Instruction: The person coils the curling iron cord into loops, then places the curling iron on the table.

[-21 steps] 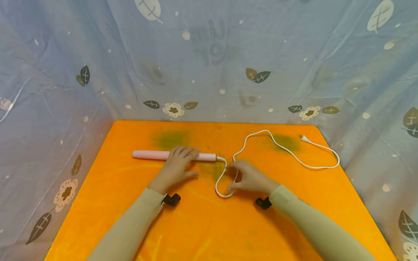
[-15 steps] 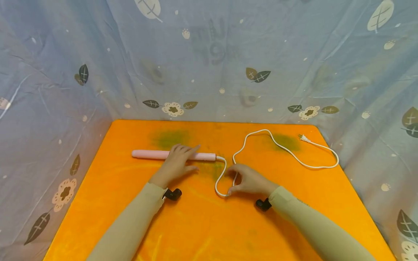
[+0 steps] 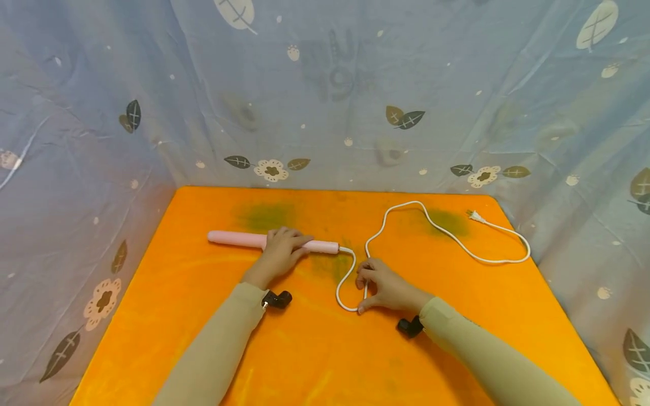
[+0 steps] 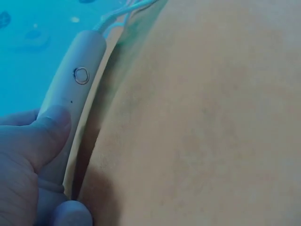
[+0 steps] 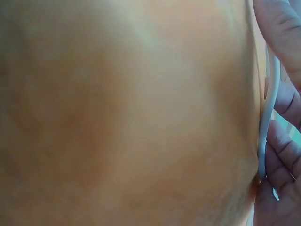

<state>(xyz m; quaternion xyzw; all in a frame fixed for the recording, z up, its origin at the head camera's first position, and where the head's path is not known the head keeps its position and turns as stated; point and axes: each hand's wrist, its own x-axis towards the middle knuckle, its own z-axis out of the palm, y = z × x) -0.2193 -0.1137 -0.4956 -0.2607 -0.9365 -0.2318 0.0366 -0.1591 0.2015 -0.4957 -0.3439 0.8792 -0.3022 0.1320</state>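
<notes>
A pink hair styling iron (image 3: 236, 239) lies across the orange table, its cord end to the right. My left hand (image 3: 281, 251) grips its middle, the thumb laid along the handle (image 4: 77, 80). On that handle a round button shows in the left wrist view. From the handle a white power cord (image 3: 339, 290) bends toward me and loops back. My right hand (image 3: 391, 287) has its fingers and thumb curled round the loop's right side, with a gap between their tips. In the right wrist view the cord (image 5: 268, 113) runs along the fingers.
The cord's far stretch curves over the right of the orange table (image 3: 315, 361) and ends in a two-pin plug (image 3: 475, 215) near the back right corner. A blue-grey patterned curtain (image 3: 325, 113) hangs behind the table and at both sides.
My left thumb has come in against the hair styling iron, and the hand has closed round it. The right fingers have curled in more at the cord, and its loop has shifted slightly.
</notes>
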